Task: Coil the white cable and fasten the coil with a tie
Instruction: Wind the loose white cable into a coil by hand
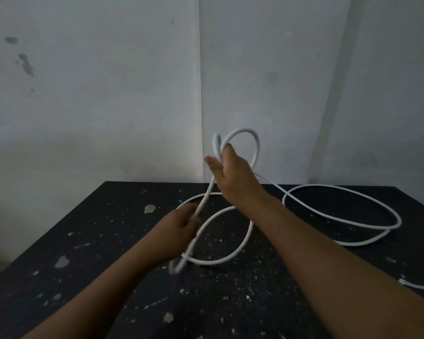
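The right hand [230, 176] grips white cable [257, 145] loops; the left hand [181, 227] pinches a strand. Crossed slack on the table [96, 241] could snag the coil.

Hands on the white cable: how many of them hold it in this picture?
2. The right hand grips a raised loop of the white cable above the table. The left hand holds a strand lower down, nearer the tabletop. No other hand shows.
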